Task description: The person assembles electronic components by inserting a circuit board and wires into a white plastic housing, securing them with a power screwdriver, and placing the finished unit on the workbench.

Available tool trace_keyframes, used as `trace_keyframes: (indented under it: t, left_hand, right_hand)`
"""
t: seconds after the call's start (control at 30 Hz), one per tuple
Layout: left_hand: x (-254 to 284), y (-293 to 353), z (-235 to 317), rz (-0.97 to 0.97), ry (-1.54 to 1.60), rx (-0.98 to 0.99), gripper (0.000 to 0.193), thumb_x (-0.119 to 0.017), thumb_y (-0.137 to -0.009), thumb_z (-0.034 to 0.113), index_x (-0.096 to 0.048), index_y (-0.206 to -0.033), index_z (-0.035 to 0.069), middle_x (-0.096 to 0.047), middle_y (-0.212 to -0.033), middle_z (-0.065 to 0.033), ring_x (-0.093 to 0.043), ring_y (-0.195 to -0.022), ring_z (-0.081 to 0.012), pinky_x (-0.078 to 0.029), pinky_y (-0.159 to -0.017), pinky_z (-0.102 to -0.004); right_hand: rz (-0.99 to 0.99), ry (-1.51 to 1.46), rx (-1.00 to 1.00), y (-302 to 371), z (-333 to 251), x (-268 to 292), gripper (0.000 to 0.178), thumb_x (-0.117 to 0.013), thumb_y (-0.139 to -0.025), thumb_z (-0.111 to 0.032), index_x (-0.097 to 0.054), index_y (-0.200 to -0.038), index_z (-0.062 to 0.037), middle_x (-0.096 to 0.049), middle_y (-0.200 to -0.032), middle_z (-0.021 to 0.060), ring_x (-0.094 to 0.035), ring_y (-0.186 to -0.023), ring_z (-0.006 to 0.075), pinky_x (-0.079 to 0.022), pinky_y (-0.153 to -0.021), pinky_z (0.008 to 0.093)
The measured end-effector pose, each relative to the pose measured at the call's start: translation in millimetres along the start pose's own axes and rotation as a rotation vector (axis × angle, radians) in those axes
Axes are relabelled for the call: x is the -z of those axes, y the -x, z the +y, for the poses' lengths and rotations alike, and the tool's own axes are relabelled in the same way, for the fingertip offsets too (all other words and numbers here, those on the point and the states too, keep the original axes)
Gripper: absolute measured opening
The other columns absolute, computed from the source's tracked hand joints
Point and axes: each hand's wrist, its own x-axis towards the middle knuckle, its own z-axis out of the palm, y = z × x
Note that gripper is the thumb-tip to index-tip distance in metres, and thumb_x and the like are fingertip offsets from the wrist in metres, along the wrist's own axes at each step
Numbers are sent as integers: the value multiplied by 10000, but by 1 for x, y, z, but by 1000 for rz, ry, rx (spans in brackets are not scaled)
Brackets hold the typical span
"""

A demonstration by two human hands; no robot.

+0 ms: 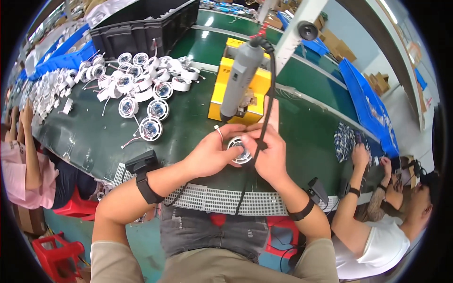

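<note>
Close above the green table, both my hands close round one small round white-rimmed part (pixel 243 157) with a dark, partly clear middle. My left hand (pixel 210 153) grips its left side, the thumb lying over its face. A thin lead with a white plug (pixel 217 128) sticks up beside the left fingers. My right hand (pixel 270 150) holds the other side, its thumb also on the face. The fingertips behind the part are partly hidden. Just beyond my hands hangs a grey electric screwdriver (pixel 241 78), tip down, in front of a yellow box (pixel 259 87). Its black cable (pixel 272 85) passes over my right hand.
Similar round white parts with leads (pixel 141 80) lie heaped at the left, below a black crate (pixel 141 33). A blue tray (pixel 363 104) stands at the right. Co-workers sit on both sides; one has hands (pixel 361 155) near small dark parts (pixel 343 141). Perforated white strips (pixel 226 200) line the near edge.
</note>
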Motion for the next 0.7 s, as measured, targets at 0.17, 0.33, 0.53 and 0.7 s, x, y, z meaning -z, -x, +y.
trace_keyframes:
  t: [0.17, 0.33, 0.53, 0.7]
  left_hand:
    - [4, 0, 5, -3, -46, 135, 373, -540, -920, 46, -502, -1270, -77, -620, -1109, -152, -650, -938, -179, -613, -735, -301]
    - [13, -6, -3, 94, -104, 133, 352, -537, -911, 32, -524, -1250, -62, -627, -1068, -138, -655, -910, -173, -616, -727, -301]
    - [14, -8, -7, 144, -126, 228, 319, -524, -933, 46, -527, -1240, -42, -609, -1093, -107, -642, -921, -158, -612, -741, -294]
    - [17, -7, -1, 172, -190, 272, 313, -511, -954, 53, -514, -1254, -37, -594, -1086, -86, -629, -937, -150, -611, -759, -297]
  right_hand:
    - [214, 87, 165, -42, -27, -14, 420, -759, -768, -120, -553, -1113, 5, -624, -1052, 131, -603, -994, 246, -480, -872, 351]
    - [-36, -139, -107, -71, -36, -39, 608, -719, -833, -181, -400, -1317, 2, -624, -1036, 123, -656, -854, 205, -504, -856, 347]
    - [388, -612, 252, -92, -35, -40, 501, -434, -998, -250, -260, -1405, -15, -520, -723, 75, -541, -565, 151, -475, -516, 292]
    - [512, -600, 148, -115, -35, -31, 446, -393, -1007, -239, -284, -1389, -37, -481, -667, 73, -474, -483, 145, -415, -436, 288]
